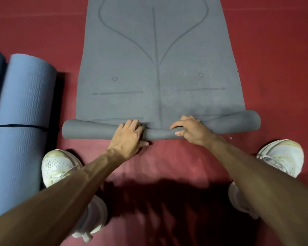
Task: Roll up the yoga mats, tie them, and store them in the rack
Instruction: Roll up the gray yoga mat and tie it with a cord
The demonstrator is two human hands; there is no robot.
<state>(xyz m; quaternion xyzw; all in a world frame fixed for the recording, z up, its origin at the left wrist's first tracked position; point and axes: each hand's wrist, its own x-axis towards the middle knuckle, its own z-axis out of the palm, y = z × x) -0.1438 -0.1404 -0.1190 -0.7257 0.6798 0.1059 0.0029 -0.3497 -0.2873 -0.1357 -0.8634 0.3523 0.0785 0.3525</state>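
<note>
One head-worn wide-angle view looks steeply down and forward at the red floor (274, 68), close by; its edges seem bowed.

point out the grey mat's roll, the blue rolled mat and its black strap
grey mat's roll (242, 122): head view, right end
blue rolled mat (27, 89): head view, ribbed side
black strap (21, 125): head view, middle of band

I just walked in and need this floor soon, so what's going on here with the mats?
A person is rolling up a grey mat from its near end. The left hand and right hand both grip the roll near its middle; most of the mat lies flat on the red floor. Beside it, on the left, a blue mat lies rolled and tied with a black strap.
</note>
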